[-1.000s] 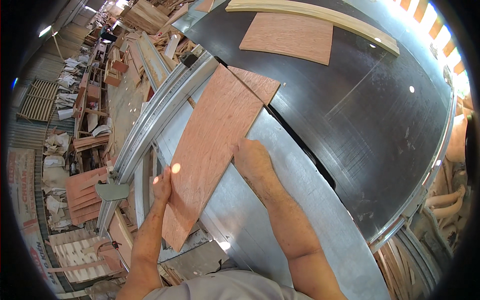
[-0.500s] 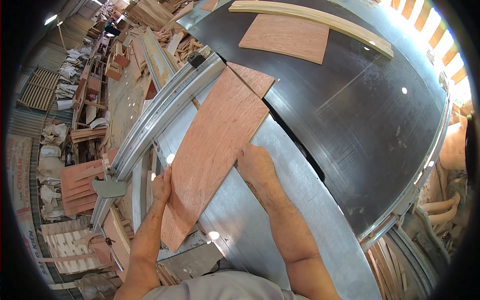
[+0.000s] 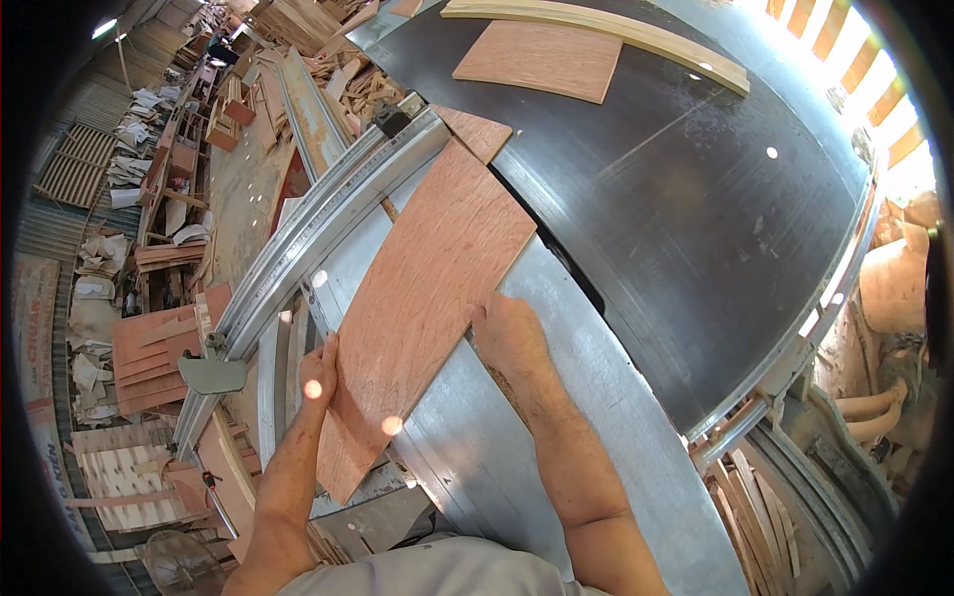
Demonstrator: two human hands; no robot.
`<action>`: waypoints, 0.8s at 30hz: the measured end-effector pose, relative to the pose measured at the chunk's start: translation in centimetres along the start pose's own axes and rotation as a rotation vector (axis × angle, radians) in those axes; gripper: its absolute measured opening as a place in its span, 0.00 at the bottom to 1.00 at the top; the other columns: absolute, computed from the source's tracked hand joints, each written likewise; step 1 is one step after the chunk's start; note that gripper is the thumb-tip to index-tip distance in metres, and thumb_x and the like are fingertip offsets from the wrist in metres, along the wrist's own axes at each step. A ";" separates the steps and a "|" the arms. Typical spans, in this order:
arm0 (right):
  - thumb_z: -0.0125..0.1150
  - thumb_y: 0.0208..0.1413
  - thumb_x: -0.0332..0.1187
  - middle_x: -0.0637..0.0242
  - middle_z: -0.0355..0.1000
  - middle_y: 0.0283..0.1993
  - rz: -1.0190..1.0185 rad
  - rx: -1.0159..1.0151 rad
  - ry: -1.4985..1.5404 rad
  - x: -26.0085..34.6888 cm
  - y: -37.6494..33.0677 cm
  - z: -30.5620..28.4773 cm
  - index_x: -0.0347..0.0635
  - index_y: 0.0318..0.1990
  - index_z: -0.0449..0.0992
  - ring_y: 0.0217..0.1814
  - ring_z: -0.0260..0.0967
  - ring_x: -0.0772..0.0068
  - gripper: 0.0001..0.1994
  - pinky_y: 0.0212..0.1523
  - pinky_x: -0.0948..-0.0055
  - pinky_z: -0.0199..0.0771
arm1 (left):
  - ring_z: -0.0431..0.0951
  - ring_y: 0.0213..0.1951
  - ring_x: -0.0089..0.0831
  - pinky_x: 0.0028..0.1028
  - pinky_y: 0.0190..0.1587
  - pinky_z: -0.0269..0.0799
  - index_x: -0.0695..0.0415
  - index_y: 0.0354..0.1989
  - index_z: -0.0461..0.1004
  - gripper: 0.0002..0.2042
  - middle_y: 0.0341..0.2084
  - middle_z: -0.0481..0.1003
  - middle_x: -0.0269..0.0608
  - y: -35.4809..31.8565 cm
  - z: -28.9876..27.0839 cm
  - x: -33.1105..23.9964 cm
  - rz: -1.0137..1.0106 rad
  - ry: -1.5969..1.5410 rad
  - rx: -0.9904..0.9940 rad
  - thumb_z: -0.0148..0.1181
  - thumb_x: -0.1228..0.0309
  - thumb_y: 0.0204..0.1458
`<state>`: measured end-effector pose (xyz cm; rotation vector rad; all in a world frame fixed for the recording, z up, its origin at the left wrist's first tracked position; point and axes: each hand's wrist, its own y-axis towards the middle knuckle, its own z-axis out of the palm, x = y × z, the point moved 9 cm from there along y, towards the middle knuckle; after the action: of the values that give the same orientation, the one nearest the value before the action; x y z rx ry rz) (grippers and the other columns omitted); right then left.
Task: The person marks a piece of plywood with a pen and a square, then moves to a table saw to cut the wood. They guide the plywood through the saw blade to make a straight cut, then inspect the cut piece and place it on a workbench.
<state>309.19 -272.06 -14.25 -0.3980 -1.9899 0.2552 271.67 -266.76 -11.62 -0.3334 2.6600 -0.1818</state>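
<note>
A long reddish plywood board (image 3: 417,288) lies slantwise on the grey metal sliding table (image 3: 586,387) of a panel saw. My left hand (image 3: 320,372) is closed on its left edge, thumb uppermost. At the right edge my right hand (image 3: 509,333) is curled, its fingertips gripping the board's side. Past the board's far end lies a small plywood offcut (image 3: 475,131), separated from it by a narrow gap. The dark slot (image 3: 561,260) between the two table surfaces runs by the board's far right corner; no blade can be made out.
A metal fence (image 3: 338,214) borders the board's far left side. On the dark fixed table (image 3: 715,228) rest another plywood piece (image 3: 542,60) and a long pale wood strip (image 3: 606,38). Wood scraps (image 3: 363,94) are heaped beyond the fence. A green-grey plate (image 3: 212,374) sits on the fence's near end.
The board and sliding table have shifted back toward me relative to the dark table. A gap has opened between the board and the offcut. Both hands keep their hold.
</note>
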 end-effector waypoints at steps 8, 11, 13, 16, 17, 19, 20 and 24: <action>0.56 0.60 0.36 0.44 0.75 0.28 -0.022 -0.023 -0.020 -1.6 -2.8 -0.7 0.30 0.34 0.75 0.33 0.75 0.42 0.14 0.36 0.53 0.75 | 0.77 0.29 0.43 0.38 0.37 0.70 0.71 0.31 0.78 0.37 0.23 0.76 0.58 -2.8 0.3 0.6 0.040 0.112 -0.025 0.48 0.38 0.56; 0.56 0.60 0.36 0.47 0.75 0.25 -0.030 -0.032 0.019 -2.5 -3.3 0.2 0.31 0.33 0.75 0.27 0.77 0.50 0.13 0.31 0.58 0.75 | 0.78 0.30 0.48 0.40 0.37 0.70 0.69 0.31 0.78 0.37 0.24 0.76 0.60 -3.0 0.2 2.3 0.083 0.177 -0.029 0.46 0.37 0.56; 0.56 0.60 0.36 0.49 0.74 0.23 -0.031 -0.046 0.056 -4.2 -3.5 0.4 0.31 0.33 0.74 0.24 0.77 0.57 0.14 0.26 0.62 0.75 | 0.78 0.32 0.52 0.42 0.38 0.70 0.67 0.31 0.79 0.37 0.26 0.77 0.61 -4.7 1.0 0.4 0.027 0.164 0.040 0.45 0.36 0.56; 0.57 0.60 0.35 0.54 0.74 0.22 -0.102 -0.137 0.155 -4.5 -5.5 -1.0 0.31 0.32 0.74 0.21 0.75 0.66 0.12 0.23 0.68 0.73 | 0.78 0.35 0.56 0.44 0.41 0.70 0.66 0.31 0.79 0.37 0.29 0.77 0.62 -5.8 2.0 1.0 0.014 0.131 0.079 0.44 0.36 0.55; 0.57 0.60 0.34 0.56 0.74 0.23 -0.096 -0.159 0.216 -4.4 -6.6 -1.8 0.31 0.33 0.74 0.21 0.74 0.67 0.12 0.24 0.68 0.73 | 0.78 0.37 0.57 0.45 0.42 0.70 0.65 0.31 0.80 0.37 0.29 0.78 0.62 -5.8 2.2 1.7 0.022 0.120 0.082 0.44 0.35 0.55; 0.57 0.59 0.32 0.56 0.75 0.26 0.022 -0.199 0.433 -0.8 -9.8 -2.7 0.31 0.35 0.75 0.25 0.74 0.64 0.10 0.29 0.65 0.76 | 0.78 0.39 0.57 0.45 0.43 0.70 0.65 0.33 0.80 0.37 0.31 0.78 0.62 -5.5 -1.0 1.1 0.028 0.147 0.084 0.42 0.36 0.56; 0.59 0.58 0.30 0.60 0.74 0.25 -0.035 -0.266 0.584 3.6 -12.6 -2.8 0.32 0.37 0.74 0.24 0.72 0.71 0.08 0.27 0.70 0.74 | 0.78 0.40 0.57 0.46 0.44 0.71 0.64 0.33 0.80 0.37 0.32 0.78 0.62 -4.4 -4.6 0.7 0.039 0.162 0.092 0.42 0.36 0.56; 0.64 0.53 0.25 0.63 0.74 0.28 -0.671 -0.385 0.722 19.9 -30.3 -8.3 0.35 0.41 0.74 0.23 0.70 0.73 0.09 0.26 0.75 0.73 | 0.78 0.44 0.57 0.46 0.47 0.71 0.63 0.37 0.79 0.38 0.37 0.78 0.61 -6.8 -7.1 1.7 0.055 0.114 0.144 0.38 0.35 0.57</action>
<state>303.72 -292.28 16.49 -0.0217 -1.3382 -0.6245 268.37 -273.19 -4.83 -0.2082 2.7456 -0.3835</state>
